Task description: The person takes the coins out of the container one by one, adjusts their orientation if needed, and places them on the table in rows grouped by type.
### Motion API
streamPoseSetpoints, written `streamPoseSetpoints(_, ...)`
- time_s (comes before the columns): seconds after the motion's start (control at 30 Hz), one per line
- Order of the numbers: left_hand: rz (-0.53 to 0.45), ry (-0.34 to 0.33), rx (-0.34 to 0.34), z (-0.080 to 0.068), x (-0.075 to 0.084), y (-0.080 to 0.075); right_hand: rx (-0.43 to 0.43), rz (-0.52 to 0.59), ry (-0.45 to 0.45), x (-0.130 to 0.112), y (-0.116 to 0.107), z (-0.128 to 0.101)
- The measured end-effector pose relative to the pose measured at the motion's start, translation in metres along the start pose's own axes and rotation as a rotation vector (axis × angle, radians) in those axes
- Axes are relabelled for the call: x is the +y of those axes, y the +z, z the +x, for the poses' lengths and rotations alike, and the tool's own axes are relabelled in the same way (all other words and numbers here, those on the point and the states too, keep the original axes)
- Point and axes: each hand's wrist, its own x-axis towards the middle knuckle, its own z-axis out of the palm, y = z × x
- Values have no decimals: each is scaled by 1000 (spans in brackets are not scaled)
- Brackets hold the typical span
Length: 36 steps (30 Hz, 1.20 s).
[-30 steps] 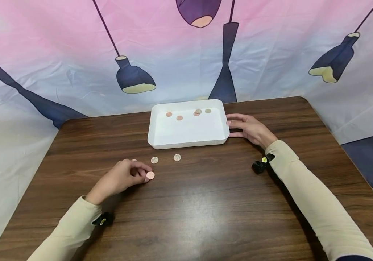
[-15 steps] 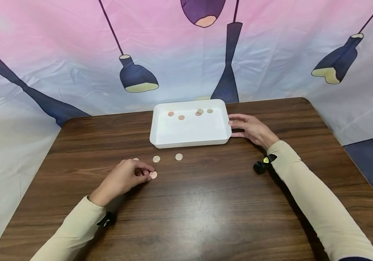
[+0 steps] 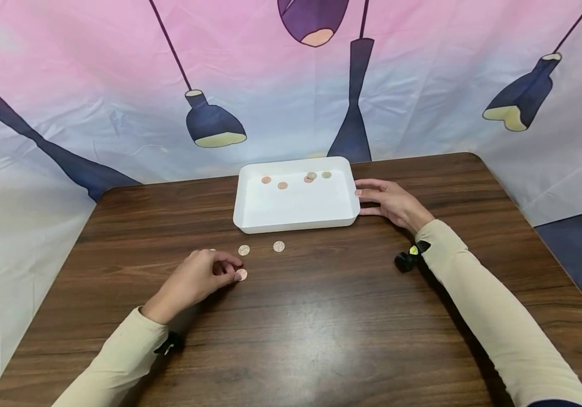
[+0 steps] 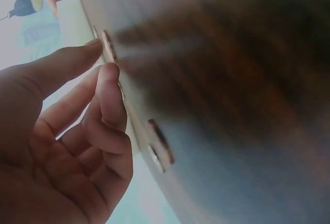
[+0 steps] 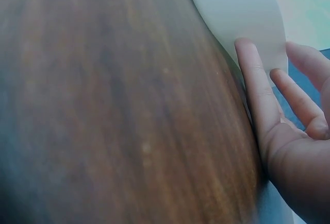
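Note:
My left hand rests on the wooden table with its fingers curled. Thumb and forefinger pinch the edge of a copper coin, which lies against the tabletop; the left wrist view shows that copper coin between the fingertips. Two silver coins lie just beyond it, and a third coin peeks out behind the knuckles. My right hand has straight fingers against the right side of a white tray, which holds several coins.
A printed curtain hangs close behind the table's far edge. The table's rounded corners lie at the back left and back right. A black wrist-camera clip sits by my right sleeve.
My left hand's fingertips and the copper coin have edged slightly to the right. The right hand and the tray have stayed put.

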Motion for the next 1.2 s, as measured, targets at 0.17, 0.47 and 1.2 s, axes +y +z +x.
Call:
streamPoseSetpoints(0.17,-74,4,51,8,8,-11,4,-7,2,0,1,-1)
streamPoseSetpoints(0.47,-260,11,119,50,34,-33,23,-1,8,1,1,-4)
streamPoseSetpoints(1.2,-321,-214,-1,155,29,-18,5,-21,-2,1,2,-3)
